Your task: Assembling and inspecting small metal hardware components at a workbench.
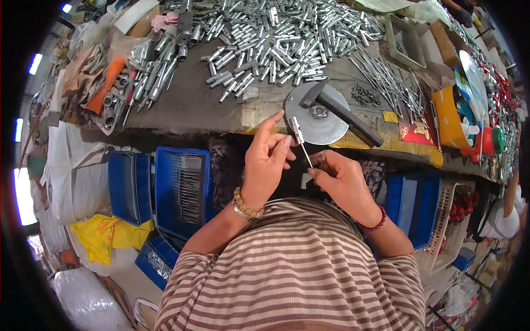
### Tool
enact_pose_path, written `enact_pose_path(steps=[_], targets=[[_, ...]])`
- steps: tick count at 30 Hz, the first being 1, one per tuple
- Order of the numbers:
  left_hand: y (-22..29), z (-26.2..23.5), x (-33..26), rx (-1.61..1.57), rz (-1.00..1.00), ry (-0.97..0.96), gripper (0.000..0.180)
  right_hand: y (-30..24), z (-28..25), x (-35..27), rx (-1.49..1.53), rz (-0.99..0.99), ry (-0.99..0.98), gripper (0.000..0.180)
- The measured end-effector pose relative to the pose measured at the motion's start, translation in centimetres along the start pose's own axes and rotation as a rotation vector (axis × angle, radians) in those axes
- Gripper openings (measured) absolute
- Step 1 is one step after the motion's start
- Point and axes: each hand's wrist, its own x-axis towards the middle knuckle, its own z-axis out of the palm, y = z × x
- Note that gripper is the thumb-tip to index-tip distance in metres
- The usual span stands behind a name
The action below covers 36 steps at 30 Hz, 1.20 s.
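Observation:
My right hand (345,179) pinches the lower end of a thin metal rod (305,154) between thumb and fingers. A short shiny metal tube (297,130) with a slot sits on the rod's upper end, close to the plate's left edge. Just left of the tube is my left hand (266,160), index finger stretched out and the other fingers partly bent, with nothing visible in it. On a round grey metal plate (326,132) lie a hammer (345,115) and a small ring-shaped metal piece (318,112).
A large heap of metal tubes (287,38) covers the bench's far side. Loose thin rods (386,77) and small dark pins (366,95) lie to the right. Blue bins (160,193) stand below at left, others (433,204) at right. An orange-handled tool (107,83) lies far left.

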Motion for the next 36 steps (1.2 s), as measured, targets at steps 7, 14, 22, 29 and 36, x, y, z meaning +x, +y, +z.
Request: enact_pose_path(steps=[7, 14, 22, 29, 36], targets=[[0.3, -1.3, -0.9, -0.221, -0.110, 0.027, 0.060, -0.3, 3.0, 0.2, 0.031, -0.015, -0.054, 0.021], [0.2, -8.5, -2.6, -0.165, -0.076, 0.266, 0.059, 0.8, 3.6, 0.5, 0.130, -0.026, -0.150, 0.049], [-13.6, -29.0, -14.4, 0.182, -0.406, 0.962, 0.051, 3.0, 3.2, 1.5, 0.183, 0.107, -0.273, 0.040], [-22.3, -36.1, -19.0, 0.605, -0.872, 0.954, 0.045, 3.2, 5.0, 2.0, 0.195, 0.143, -0.272, 0.037], [-25.3, -37.4, -19.9, 0.729, -0.984, 1.020, 0.031, 3.2, 4.8, 2.0, 0.140, 0.152, -0.307, 0.036]])
